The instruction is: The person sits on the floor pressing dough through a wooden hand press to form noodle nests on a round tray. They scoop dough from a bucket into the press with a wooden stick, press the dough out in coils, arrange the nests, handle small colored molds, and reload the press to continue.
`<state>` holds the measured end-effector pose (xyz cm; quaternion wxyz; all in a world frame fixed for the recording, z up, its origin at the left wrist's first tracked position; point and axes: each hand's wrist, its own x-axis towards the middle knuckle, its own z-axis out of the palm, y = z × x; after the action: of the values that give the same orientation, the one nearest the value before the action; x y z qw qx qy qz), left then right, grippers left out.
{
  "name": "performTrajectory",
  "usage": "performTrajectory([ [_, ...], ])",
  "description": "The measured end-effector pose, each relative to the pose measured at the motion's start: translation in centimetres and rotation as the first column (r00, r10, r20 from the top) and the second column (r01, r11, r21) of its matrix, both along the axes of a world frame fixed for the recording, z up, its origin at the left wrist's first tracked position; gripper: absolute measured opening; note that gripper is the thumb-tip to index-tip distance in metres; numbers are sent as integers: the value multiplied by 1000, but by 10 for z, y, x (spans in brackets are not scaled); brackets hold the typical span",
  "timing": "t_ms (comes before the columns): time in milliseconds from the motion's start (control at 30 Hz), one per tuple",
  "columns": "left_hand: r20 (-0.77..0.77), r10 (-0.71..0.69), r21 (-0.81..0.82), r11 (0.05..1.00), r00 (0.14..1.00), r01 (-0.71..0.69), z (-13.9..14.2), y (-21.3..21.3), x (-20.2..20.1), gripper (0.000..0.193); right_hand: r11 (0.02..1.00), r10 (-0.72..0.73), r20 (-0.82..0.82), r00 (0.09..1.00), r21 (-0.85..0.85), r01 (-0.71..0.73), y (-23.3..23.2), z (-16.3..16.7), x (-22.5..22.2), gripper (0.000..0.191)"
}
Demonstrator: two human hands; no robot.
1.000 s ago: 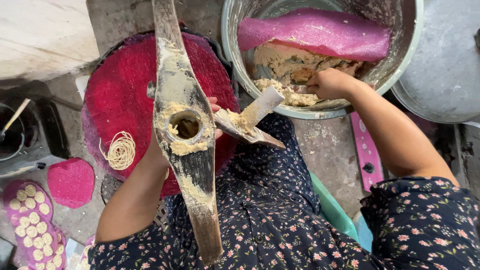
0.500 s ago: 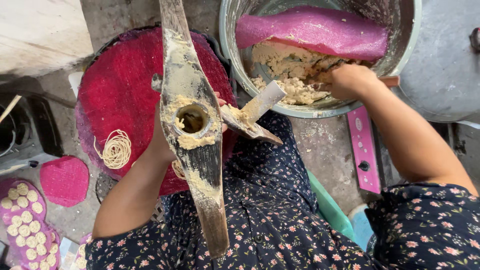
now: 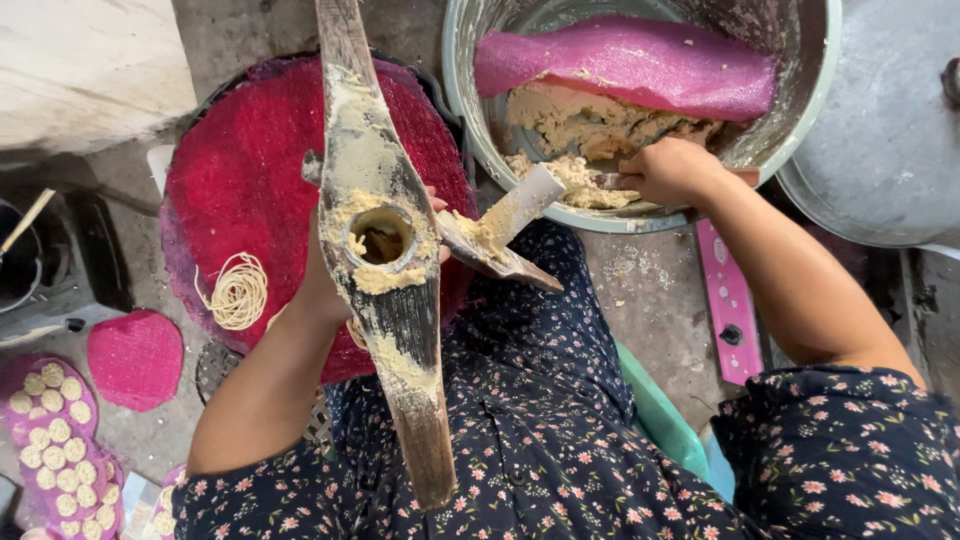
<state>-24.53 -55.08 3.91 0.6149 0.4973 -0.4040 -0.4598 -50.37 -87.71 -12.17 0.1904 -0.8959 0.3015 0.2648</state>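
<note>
My left hand (image 3: 322, 288) grips a long wooden press (image 3: 385, 170) from beneath and is mostly hidden by it. The press's round hole (image 3: 380, 240) is smeared with beige dough. Its dough-coated plunger arm (image 3: 500, 235) sticks out to the right. My right hand (image 3: 670, 170) is a closed fist inside the metal bowl (image 3: 460, 110), on the dough (image 3: 580, 125), around what looks like a short stick. A pink mat (image 3: 630, 65) lies over the dough at the back of the bowl.
Under the press lies a round red woven mat (image 3: 250, 170) with one coil of noodle strings (image 3: 238, 290). At lower left are a small pink mat (image 3: 135, 358) and another (image 3: 45, 440) holding several coils. A metal lid (image 3: 890, 130) and a pink strip (image 3: 730, 300) lie at right.
My right hand has shifted slightly over the dough in the bowl, first right, then back left. The press stays held in the same pose by my left hand.
</note>
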Motion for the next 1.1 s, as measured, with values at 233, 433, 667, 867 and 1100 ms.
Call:
performTrajectory([
  [233,135,54,7,998,989,-55,8,44,-7,43,998,-7,114,993,59,0,5,74,-45,35],
  [433,663,233,-209,970,712,-123,3,57,-2,51,965,-203,199,959,208,161,21,187,-78,41],
  [667,846,26,92,977,532,-193,3,-1,-25,34,974,-60,317,947,226,-14,58,302,-49,46],
  [867,873,-32,134,975,488,-176,-8,-8,-35,29,830,299,89,950,-515,-213,147,358,-17,36],
  [1100,834,-73,240,940,547,-242,-42,-37,-28,22,36,750,-193,632,-943,-331,227,314,20,13],
])
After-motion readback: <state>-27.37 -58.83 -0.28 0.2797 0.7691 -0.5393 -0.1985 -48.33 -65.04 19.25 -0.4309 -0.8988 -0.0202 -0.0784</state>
